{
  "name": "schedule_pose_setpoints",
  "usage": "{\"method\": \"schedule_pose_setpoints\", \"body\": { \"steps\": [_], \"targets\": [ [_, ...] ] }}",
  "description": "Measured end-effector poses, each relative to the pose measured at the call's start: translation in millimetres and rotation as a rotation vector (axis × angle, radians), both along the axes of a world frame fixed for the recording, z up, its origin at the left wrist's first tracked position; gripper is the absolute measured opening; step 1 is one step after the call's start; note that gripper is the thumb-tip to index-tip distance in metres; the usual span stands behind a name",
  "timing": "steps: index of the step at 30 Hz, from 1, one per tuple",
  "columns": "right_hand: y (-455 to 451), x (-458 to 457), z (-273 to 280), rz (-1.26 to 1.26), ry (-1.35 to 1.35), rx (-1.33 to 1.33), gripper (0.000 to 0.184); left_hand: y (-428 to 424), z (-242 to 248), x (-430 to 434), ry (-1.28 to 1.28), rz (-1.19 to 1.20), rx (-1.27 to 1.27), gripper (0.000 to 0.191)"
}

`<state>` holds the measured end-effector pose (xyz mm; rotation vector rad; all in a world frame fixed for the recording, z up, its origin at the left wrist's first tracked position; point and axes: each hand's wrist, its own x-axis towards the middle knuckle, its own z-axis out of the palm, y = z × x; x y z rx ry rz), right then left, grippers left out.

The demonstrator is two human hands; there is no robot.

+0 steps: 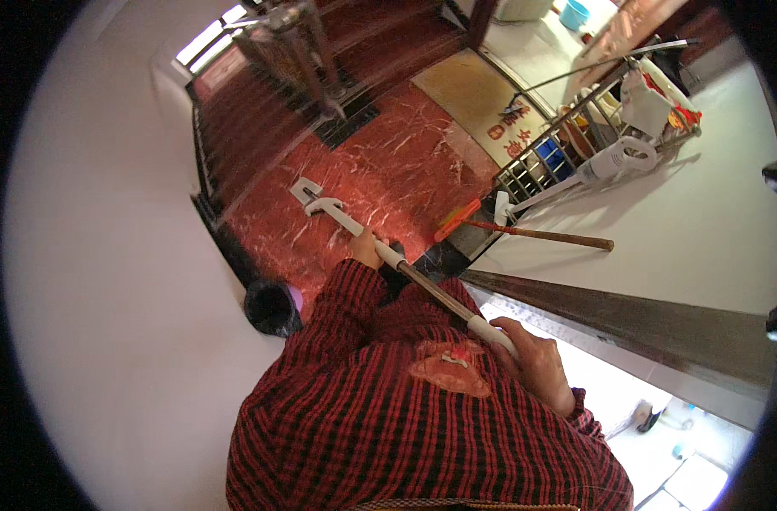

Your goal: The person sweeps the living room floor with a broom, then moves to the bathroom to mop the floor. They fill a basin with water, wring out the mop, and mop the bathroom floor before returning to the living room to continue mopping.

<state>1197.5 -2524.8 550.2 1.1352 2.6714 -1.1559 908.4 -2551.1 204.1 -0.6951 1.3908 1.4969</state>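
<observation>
A long mop-like pole [434,289] with white plastic sleeves and a metal middle runs diagonally in front of my body. My left hand [366,249] is closed around its white section partway down. Near the upper end, my right hand [534,358] grips the white handle beside my chest. The pole's white plastic head [308,193] is over the red marbled floor [401,160]; whether it touches the floor I cannot tell. My sleeves and front are red and black checked cloth.
A bin with a black bag [272,308] stands by the left wall. At right are an orange-headed tool with a wooden handle [554,238], a white stick vacuum cleaner [609,160] and a metal rack [529,172]. A beige doormat [468,96] lies by the doorway; stairs [388,32] rise ahead.
</observation>
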Motion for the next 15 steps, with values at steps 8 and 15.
{"method": "schedule_pose_setpoints", "body": {
  "steps": [8, 15],
  "targets": [
    [74.0, -88.2, -28.7, -0.058, 0.177, 0.076, 0.032, 100.4, -67.1, -35.9, -0.145, -0.29, 0.013, 0.021],
    [100.4, -137.9, -46.9, -0.328, 0.463, 0.097, 0.024, 202.1, -64.8, -80.4, -0.338, -0.551, 0.17, 0.016]
  ]
}}
